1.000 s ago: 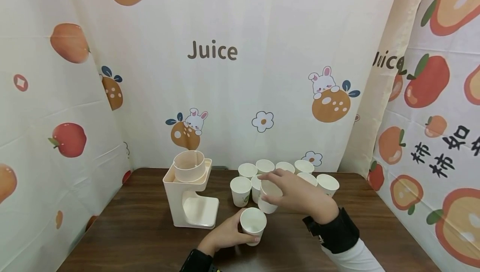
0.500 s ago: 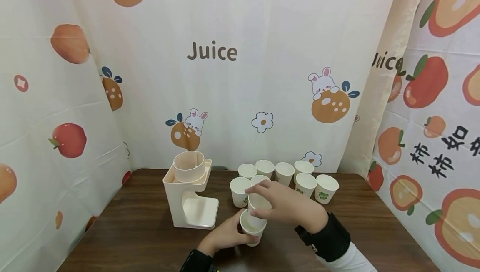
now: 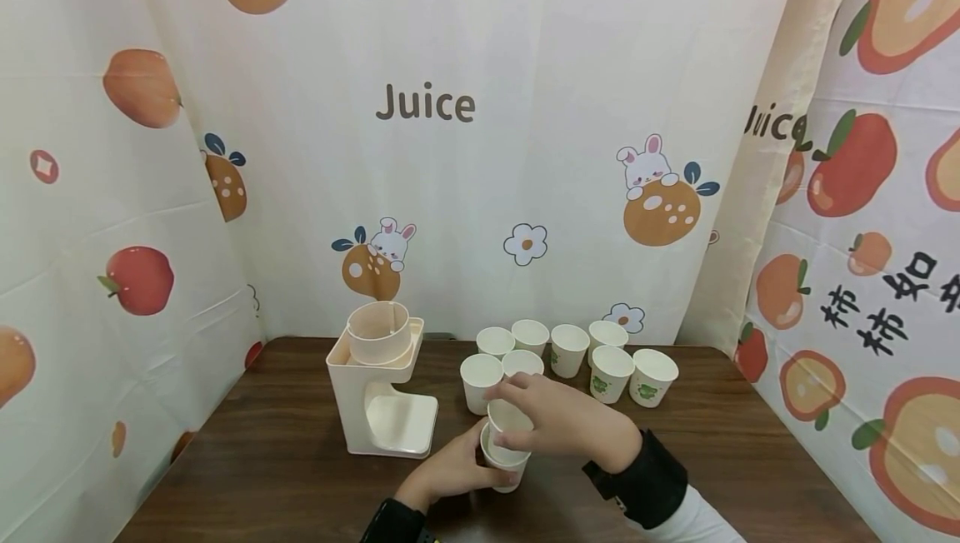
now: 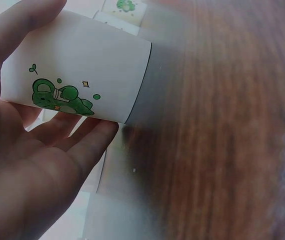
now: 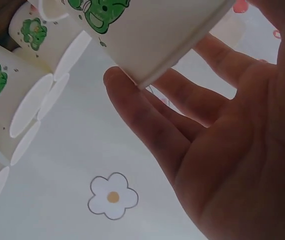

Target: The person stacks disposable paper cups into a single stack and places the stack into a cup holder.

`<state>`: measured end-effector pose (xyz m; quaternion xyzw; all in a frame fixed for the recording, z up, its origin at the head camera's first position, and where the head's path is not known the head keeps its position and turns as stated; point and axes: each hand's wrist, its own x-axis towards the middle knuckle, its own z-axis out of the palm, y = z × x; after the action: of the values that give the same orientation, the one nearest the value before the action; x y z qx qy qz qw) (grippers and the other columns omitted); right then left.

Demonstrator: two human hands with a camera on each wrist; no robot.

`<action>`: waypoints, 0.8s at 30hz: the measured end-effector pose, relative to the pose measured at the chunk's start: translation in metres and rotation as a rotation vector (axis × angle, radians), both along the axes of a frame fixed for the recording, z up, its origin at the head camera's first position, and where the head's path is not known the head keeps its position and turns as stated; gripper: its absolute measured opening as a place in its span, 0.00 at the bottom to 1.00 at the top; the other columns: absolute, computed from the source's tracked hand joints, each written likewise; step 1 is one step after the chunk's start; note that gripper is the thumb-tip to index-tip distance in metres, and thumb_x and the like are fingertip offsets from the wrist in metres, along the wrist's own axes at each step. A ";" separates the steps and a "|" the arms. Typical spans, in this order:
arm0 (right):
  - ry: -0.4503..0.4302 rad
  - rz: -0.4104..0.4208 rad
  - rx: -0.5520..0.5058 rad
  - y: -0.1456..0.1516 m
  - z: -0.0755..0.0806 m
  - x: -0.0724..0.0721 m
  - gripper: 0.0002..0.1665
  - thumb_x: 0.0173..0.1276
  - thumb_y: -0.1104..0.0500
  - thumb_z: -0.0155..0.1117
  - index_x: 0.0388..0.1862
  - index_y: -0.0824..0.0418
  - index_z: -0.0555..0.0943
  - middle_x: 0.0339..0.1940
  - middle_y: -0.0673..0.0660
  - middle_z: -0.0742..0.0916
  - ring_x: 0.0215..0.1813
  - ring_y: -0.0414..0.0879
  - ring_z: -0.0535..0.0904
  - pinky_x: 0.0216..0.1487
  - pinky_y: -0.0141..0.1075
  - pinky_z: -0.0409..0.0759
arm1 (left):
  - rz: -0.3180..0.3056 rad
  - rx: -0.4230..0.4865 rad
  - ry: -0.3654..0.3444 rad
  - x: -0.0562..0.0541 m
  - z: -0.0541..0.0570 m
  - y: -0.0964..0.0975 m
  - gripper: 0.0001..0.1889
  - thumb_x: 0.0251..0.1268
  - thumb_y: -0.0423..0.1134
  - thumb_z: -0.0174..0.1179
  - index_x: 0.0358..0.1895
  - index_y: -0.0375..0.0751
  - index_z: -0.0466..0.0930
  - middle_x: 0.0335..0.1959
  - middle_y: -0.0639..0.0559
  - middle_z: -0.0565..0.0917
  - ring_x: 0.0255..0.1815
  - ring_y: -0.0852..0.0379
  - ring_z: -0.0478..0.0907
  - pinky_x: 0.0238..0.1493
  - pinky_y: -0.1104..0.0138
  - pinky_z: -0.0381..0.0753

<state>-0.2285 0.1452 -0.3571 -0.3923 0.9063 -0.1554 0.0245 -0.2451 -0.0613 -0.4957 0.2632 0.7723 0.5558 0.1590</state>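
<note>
In the head view, my left hand [image 3: 450, 470] grips a white paper cup [image 4: 97, 60] from its side, thumb and fingers curled round it. The left wrist view shows a green cartoon print on that cup, close above the wood. With fingers round its rim, my right hand [image 3: 570, 425] holds a second paper cup [image 3: 506, 420], whose lower part sits inside the mouth of the first. Both cups look upright in the head view. How deep the upper one sits is partly hidden by my fingers. Green printing also shows on the upper cup in the right wrist view.
Several white paper cups [image 3: 611, 372] stand upright in loose rows behind my hands. To the left is a cream juicer-like machine [image 3: 348, 410] with a round top part and a low base. A printed cloth [image 3: 465, 176] hangs behind the brown wooden table [image 3: 277, 460].
My right hand has carried the upper cup from beside the standing cups, left and towards me, down into the lower cup. The left hand and its cup have barely moved.
</note>
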 end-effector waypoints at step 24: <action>-0.073 0.008 0.041 -0.008 -0.034 -0.005 0.28 0.66 0.45 0.71 0.64 0.46 0.78 0.58 0.52 0.79 0.51 0.40 0.76 0.46 0.36 0.78 | -0.001 -0.011 0.020 0.001 -0.002 -0.003 0.40 0.59 0.48 0.72 0.73 0.45 0.63 0.59 0.52 0.78 0.56 0.59 0.75 0.56 0.64 0.73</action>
<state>-0.2331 0.1373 -0.3909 -0.3895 0.9062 -0.1507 0.0661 -0.2439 -0.0641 -0.4981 0.2683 0.7768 0.5489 0.1527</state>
